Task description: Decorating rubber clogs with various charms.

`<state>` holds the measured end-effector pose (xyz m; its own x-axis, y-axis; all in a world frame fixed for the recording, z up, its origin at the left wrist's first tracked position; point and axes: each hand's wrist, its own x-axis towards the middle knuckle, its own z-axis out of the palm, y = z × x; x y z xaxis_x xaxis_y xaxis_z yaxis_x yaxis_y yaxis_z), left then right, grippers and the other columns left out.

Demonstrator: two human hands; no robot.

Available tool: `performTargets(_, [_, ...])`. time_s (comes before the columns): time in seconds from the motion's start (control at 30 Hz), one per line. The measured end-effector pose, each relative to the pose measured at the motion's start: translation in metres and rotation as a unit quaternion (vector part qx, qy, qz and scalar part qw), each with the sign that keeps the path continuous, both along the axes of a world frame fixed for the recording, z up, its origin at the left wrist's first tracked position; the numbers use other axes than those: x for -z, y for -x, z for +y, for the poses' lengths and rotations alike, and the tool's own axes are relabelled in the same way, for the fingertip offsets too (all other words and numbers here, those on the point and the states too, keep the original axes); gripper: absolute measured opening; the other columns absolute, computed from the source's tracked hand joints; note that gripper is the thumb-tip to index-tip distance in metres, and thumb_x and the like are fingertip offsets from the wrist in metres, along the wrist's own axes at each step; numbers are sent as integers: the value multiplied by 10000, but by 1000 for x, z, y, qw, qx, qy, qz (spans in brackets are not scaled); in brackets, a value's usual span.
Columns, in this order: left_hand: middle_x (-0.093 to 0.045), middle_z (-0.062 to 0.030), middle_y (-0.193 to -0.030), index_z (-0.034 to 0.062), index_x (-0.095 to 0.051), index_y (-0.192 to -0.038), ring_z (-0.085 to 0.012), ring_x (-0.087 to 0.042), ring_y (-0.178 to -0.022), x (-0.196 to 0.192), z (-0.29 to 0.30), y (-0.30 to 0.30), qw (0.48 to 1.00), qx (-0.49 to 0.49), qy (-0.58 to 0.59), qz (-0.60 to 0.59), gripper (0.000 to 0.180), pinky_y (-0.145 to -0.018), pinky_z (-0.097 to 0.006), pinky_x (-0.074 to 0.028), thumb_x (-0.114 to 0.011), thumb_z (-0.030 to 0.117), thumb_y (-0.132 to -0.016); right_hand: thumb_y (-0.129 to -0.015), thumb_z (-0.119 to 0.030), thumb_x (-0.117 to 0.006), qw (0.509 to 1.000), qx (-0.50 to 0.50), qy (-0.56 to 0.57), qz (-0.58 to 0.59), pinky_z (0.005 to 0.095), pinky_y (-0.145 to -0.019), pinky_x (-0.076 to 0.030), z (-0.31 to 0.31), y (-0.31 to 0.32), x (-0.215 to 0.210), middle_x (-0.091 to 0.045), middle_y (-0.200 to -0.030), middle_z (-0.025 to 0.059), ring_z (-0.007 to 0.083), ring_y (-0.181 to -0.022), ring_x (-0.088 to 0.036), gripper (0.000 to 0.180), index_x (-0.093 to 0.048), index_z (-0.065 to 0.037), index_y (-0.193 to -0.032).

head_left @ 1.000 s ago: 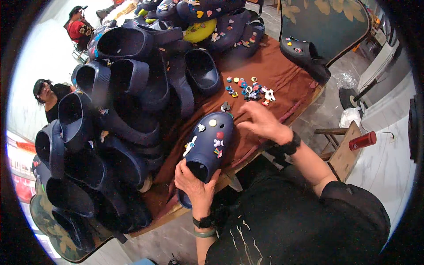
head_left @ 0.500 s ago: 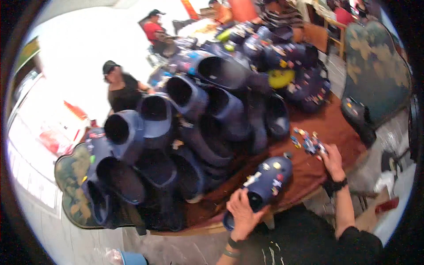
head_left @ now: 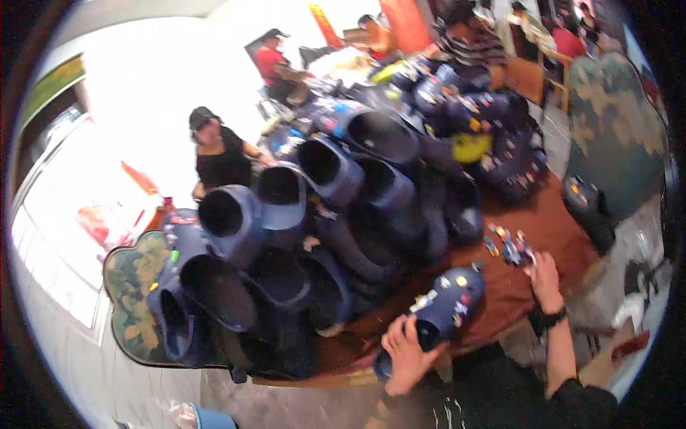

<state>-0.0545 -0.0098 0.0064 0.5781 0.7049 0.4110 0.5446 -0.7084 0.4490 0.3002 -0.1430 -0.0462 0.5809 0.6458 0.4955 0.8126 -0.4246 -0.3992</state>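
Note:
A dark navy clog point(head_left: 453, 294) lies on the brown cloth in front of me, its toe pointing away and dotted with small colourful charms. My left hand point(head_left: 406, 353) grips its heel end, thumb on one side and fingers across the opening. To the right of the clog, my right hand point(head_left: 547, 280) has its fingertips drawn together at the near edge of a small heap of loose charms point(head_left: 510, 247). A tiny pale bit shows by those fingertips, too blurred to name.
A tall pile of navy clogs point(head_left: 286, 236) fills the table's left and middle. Decorated clogs point(head_left: 504, 146) lie at the far right beside a patterned chair back point(head_left: 614, 136). A person in black point(head_left: 221, 161) stands across the table; others sit farther back. A blue bin point(head_left: 214, 418) is on the floor.
The whole view has shifted, so everything sits lower and farther right. My left hand keeps its hold on the clog. My right hand stays beside the charms, its fingertips slightly closer together.

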Motion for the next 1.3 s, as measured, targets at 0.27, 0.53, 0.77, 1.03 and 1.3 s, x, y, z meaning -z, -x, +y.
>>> performTargets(0.27, [-382,-212,-1376,23,-335,-1415,-411,-379,-1254,-12,7,-3,1000,-3,1,20,999,-1037,-546,-271,-828,491,-683,-922,-68,-569,971,-38,-149,184,359,-860,-496,8,33,-40,-681,-1013,132,276,-959,-639,195,-676,-6,-1074])
performTargets(0.53, [-383,-211,-1378,28,-322,-1420,-405,-377,-1258,-14,-6,1,1000,6,5,13,992,-1037,-539,-279,-843,431,-679,-974,-205,-563,817,-222,-92,524,244,-719,-452,43,96,-56,-642,-866,-2,68,-817,-549,247,-659,19,-1015])
performTargets(0.77, [-378,-213,-1377,37,-316,-1427,-413,-378,-1242,-16,-4,1,1000,1,8,18,1003,-1031,-540,-281,-866,384,-663,-928,-224,-647,815,-250,-33,522,246,-637,-426,72,85,-61,-609,-751,-32,47,-710,-514,231,-660,-1,-869])
performTargets(1.03, [-370,-216,-1375,40,-310,-1429,-419,-378,-1236,-17,-1,-1,1000,3,8,16,1009,-1024,-546,-283,-867,387,-663,-873,-188,-684,881,-261,-10,394,314,-713,-473,88,81,-73,-594,-819,72,174,-781,-578,190,-638,-4,-853])
performTargets(1.3, [-358,-221,-1381,42,-299,-1432,-430,-367,-1239,-17,-2,1,999,-1,29,22,1009,-1026,-553,-280,-864,385,-670,-811,-153,-739,893,-350,-27,281,355,-809,-485,81,83,-78,-618,-899,121,275,-886,-609,171,-679,-37,-923])
